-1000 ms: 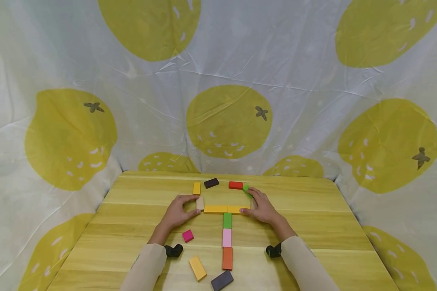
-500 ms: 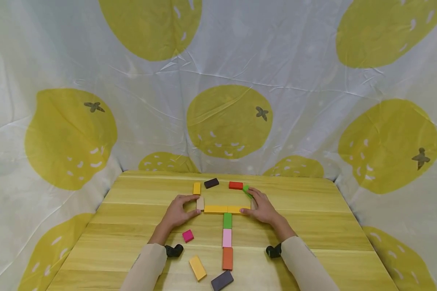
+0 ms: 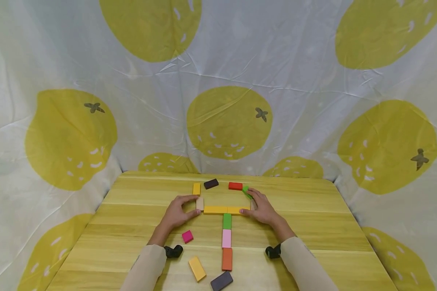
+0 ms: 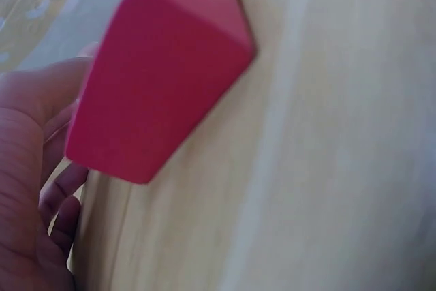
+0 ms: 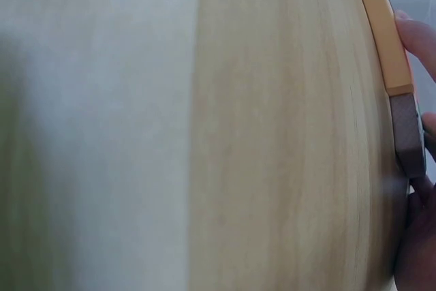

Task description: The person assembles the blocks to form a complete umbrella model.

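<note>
At the left end of a row, my left hand (image 3: 176, 210) holds a beige block (image 3: 200, 204) between thumb and finger, at its near and far ends. Two yellow blocks (image 3: 215, 210) lie end to end to its right. My right hand (image 3: 263, 208) has its thumb on the right-hand yellow block (image 3: 234, 210), while its fingers touch a slanted green block (image 3: 246, 192). Partly covered by that hand is another beige block (image 3: 253, 205), which looks dark brown in the right wrist view. In the left wrist view, a magenta block (image 4: 153, 80) hides part of the left hand.
Below the row run a green block (image 3: 227, 221), a pink block (image 3: 226, 238) and an orange block (image 3: 227, 259). A dark block (image 3: 221, 281) and a yellow block (image 3: 197, 268) lie nearer. Farther back are yellow (image 3: 196, 188), black (image 3: 211, 184) and red (image 3: 235, 186) blocks. A patterned curtain (image 3: 298, 121) surrounds the table.
</note>
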Demonstrator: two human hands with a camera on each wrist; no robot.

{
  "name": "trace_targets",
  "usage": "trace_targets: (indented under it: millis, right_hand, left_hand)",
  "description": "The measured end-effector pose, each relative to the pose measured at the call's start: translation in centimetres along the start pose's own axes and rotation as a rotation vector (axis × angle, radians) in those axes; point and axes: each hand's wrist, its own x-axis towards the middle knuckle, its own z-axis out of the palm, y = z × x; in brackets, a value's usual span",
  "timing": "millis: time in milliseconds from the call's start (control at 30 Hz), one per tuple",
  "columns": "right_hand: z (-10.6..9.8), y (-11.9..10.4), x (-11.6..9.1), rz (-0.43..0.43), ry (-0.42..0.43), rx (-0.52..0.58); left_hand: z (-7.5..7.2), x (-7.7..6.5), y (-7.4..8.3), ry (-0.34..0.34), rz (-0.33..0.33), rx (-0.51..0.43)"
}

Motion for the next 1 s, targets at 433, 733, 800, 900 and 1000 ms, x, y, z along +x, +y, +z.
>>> trace_targets:
  millis: [433, 733, 800, 900, 1000]
  right_hand:
    - [-0.1, 0.1, 0.0, -0.005, -0.008, -0.022]
    - [-0.1, -0.2, -0.1, -0.008, -0.002, -0.009]
    - [-0.1, -0.1, -0.1, -0.008, -0.004, -0.011]
    - [0.0, 0.0, -0.1, -0.007, -0.004, -0.017]
    - [0.1, 0.2, 0.0, -0.01, 0.003, -0.019]
  left_hand:
    - [-1.1, 0.7, 0.7, 0.008, -0.092, -0.051]
    - [-1.7, 2.9, 1.3, 0.059, -0.203, 0.053]
    - [-1.6, 3.4, 1.4, 0.073, -0.213, 0.089]
    - [-1.2, 4.1, 1.6, 0.097, -0.225, 0.128]
    - [-0.8, 4.7, 1.7, 0.115, -0.255, 0.146]
